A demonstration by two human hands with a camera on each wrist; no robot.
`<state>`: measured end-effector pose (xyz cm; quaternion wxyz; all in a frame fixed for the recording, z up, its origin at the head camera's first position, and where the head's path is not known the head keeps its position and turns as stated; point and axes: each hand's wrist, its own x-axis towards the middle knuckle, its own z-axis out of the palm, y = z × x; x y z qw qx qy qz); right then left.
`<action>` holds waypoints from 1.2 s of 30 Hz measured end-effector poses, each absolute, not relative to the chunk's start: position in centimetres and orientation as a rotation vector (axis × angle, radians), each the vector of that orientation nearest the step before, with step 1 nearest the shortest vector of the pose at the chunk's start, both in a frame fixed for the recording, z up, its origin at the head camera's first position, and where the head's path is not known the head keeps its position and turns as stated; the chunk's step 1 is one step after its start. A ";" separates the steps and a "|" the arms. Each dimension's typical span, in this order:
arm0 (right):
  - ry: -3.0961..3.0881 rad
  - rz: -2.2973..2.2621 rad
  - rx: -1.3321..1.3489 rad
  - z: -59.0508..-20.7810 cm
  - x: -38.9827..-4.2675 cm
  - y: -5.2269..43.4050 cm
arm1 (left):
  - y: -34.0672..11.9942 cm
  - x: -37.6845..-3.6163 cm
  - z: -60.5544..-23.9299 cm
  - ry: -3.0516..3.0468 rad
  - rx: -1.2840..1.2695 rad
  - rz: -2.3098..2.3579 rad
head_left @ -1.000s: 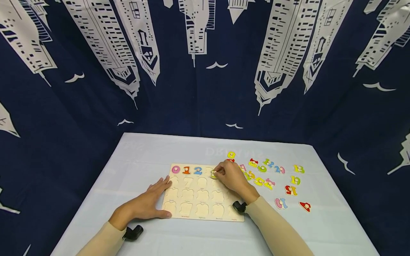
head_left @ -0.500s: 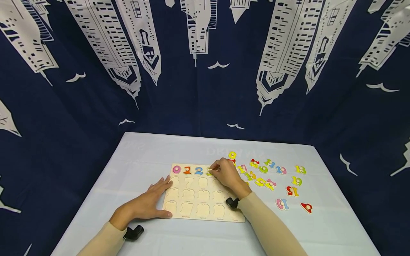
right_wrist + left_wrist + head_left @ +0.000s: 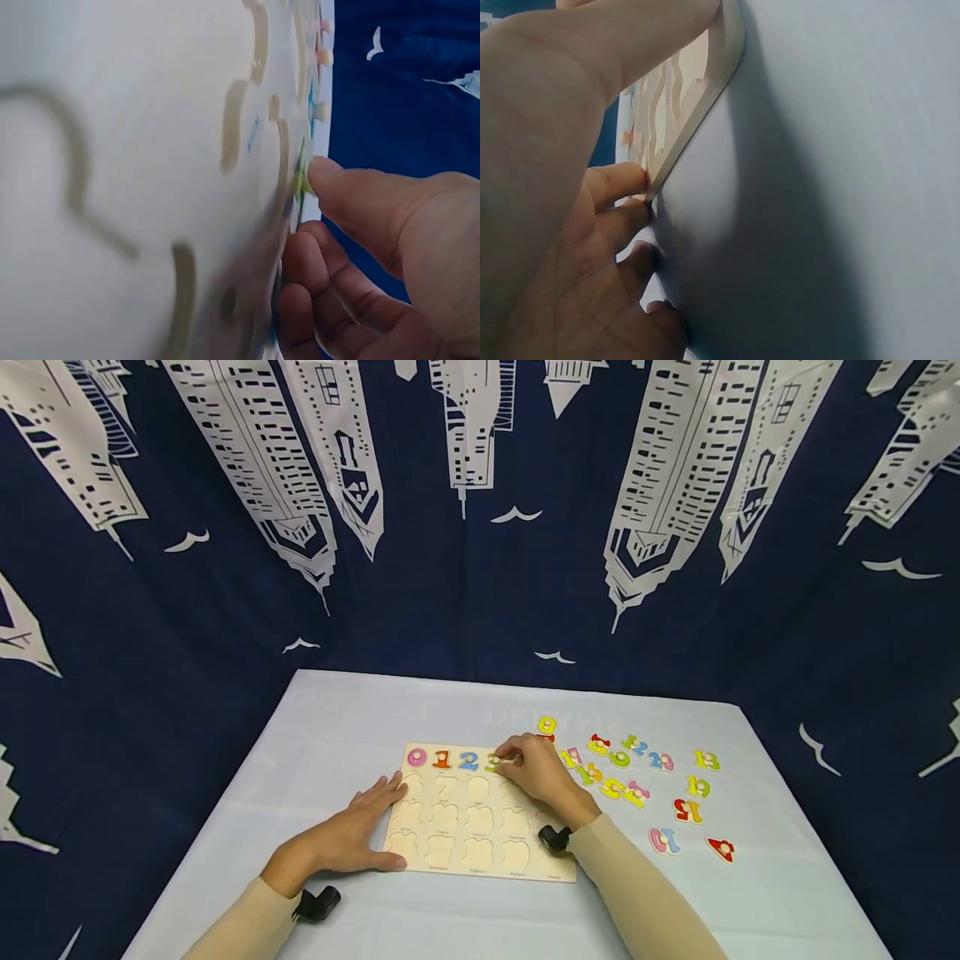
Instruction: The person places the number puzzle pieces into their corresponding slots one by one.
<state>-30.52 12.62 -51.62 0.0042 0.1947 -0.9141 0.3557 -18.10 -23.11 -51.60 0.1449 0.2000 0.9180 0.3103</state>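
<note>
A wooden number puzzle board lies on the white table. Its top row holds a pink 0, an orange 1 and a blue 2. My right hand pinches a yellow-green 3 piece at the fourth slot of that row; the right wrist view shows my thumb against the green piece. My left hand lies flat with straight fingers on the board's left edge.
Several loose coloured number pieces lie scattered on the table right of the board, with a red piece nearest the front. A dark blue curtain with white skyscrapers hangs behind the table.
My right hand has carried the 3 piece slightly back and left into the top row beside the 2. The left hand has stayed put.
</note>
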 end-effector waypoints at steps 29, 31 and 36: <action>-2.848 0.849 0.398 -49.4 -22.1 31.9 | -22.9 -18.1 -51.5 2.667 0.612 0.862; -2.857 0.826 0.387 -49.7 -21.8 33.7 | -23.0 -18.2 -51.6 2.670 0.618 0.863; -2.876 0.782 0.355 -50.2 -21.0 38.1 | -23.2 -18.1 -51.7 2.664 0.627 0.876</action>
